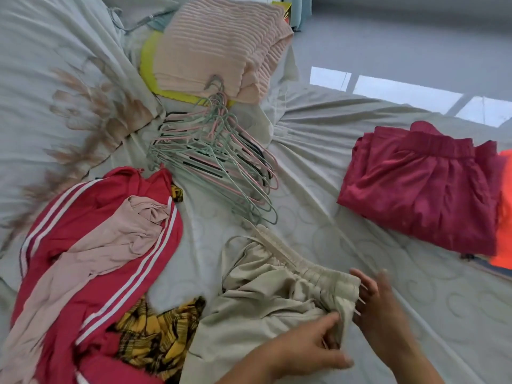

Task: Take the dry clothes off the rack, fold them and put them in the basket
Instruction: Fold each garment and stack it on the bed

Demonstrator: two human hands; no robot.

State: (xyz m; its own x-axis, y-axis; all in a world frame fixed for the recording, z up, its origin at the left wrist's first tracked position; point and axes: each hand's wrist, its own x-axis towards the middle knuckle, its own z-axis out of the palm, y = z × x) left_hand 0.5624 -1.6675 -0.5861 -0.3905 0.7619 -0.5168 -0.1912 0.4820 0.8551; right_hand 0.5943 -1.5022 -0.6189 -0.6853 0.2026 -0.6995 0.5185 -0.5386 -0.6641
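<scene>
Beige elastic-waist trousers (266, 300) lie crumpled on the bed (318, 195) in front of me. My left hand (307, 347) pinches a fold of the fabric just below the waistband. My right hand (379, 303) sits at the right end of the waistband with its fingers spread against the cloth. To the left is a loose pile: red trousers with white stripes (110, 245), a pale pink garment (105, 245) over them and a yellow plaid piece (160, 333). A folded maroon garment (421, 189) lies at the right.
A heap of green and pink hangers (216, 156) lies mid-bed. Behind it a folded pink ribbed garment (219, 48) rests on something yellow-green (146, 59). An orange item (505, 212) shows at the right edge. The floor (415, 37) lies beyond the bed.
</scene>
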